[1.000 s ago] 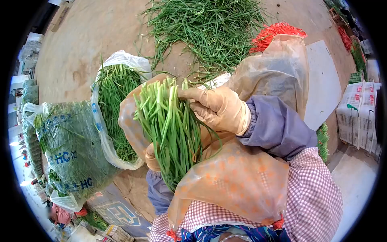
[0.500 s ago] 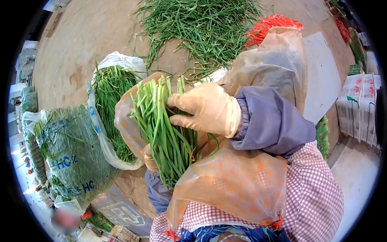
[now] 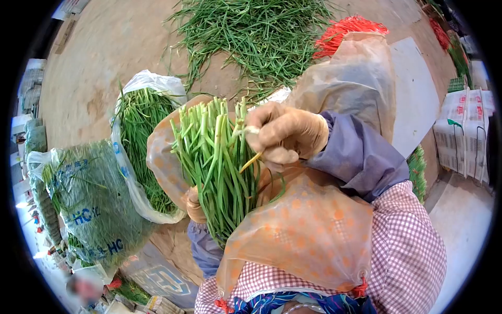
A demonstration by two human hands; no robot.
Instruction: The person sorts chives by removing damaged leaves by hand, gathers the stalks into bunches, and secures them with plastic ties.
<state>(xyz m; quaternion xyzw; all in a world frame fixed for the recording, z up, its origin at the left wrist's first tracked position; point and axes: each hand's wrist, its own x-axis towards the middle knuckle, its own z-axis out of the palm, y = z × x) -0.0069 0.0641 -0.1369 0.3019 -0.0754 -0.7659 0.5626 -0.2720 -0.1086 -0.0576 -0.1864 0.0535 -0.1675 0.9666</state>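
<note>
A thick bunch of green chive-like stalks [image 3: 219, 172], pale cut ends upward, stands nearly upright in front of my chest. My left hand [image 3: 194, 205], in a beige glove, is wrapped round its lower left side; most of that hand is hidden behind the stalks. At the bunch's upper right, my gloved right hand [image 3: 287, 133] is closed in a pinch. A thin yellowed stalk [image 3: 252, 162] runs from its fingers down to the bunch, and a pale end shows at the fingertips. A translucent apron with orange dots [image 3: 298, 235] covers my lap.
A loose heap of green stalks [image 3: 256, 42] lies ahead on the floor, with red ties [image 3: 348, 31] beside it. At left stand an open white bag of stalks [image 3: 138, 120] and a full clear bag [image 3: 97, 193]. White crates [image 3: 463, 131] are stacked at right.
My right hand has gone from reaching across the stalk tops with fingers extended to a closed pinch slightly further right, now with a yellowed stalk. My left hand and the bunch stay nearly still.
</note>
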